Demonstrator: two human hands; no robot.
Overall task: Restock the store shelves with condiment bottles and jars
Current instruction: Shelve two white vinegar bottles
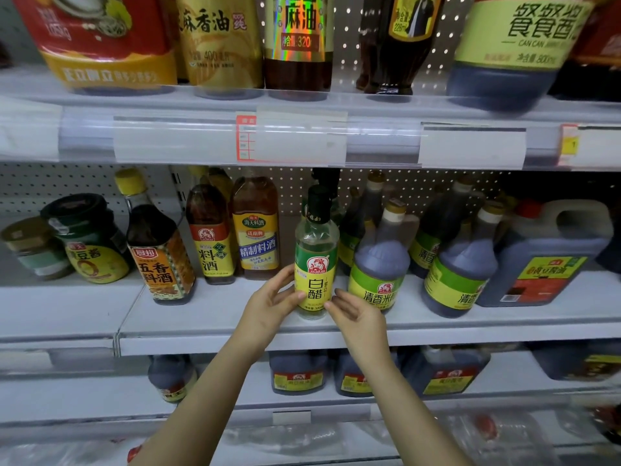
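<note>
Head view of a store shelf bay. At the centre of the frame, a white vinegar bottle (pixel 316 257) with clear contents, a dark cap and a yellow-green label stood upright near the front of the middle shelf (pixel 215 322). The left hand (pixel 272 299), entering from 7 o'clock, gripped the bottle's lower label, its fingers curled round the side at 9 o'clock and its thumb on the front. The right hand (pixel 356 312), entering from 5 o'clock, pinched the bottle's lower edge at 4 o'clock between bent fingertips and thumb.

At the bottle's 9 o'clock, set further back, stood an amber cooking wine bottle (pixel 257 230). Beyond that were a dark five-spice wine bottle (pixel 161 250) and a bean paste jar (pixel 90 240). At 3 o'clock, just beside the right hand, stood a dark rice vinegar bottle (pixel 381 260). A handled jug (pixel 551 253) stood farther along the same line.

At 12 o'clock ran a clear price rail (pixel 302 139), fronting the upper shelf with its large sesame oil bottle (pixel 297 42). At 6 o'clock, the lower shelf carried a dark soy sauce bottle (pixel 299 371), partly hidden by the forearms.
</note>
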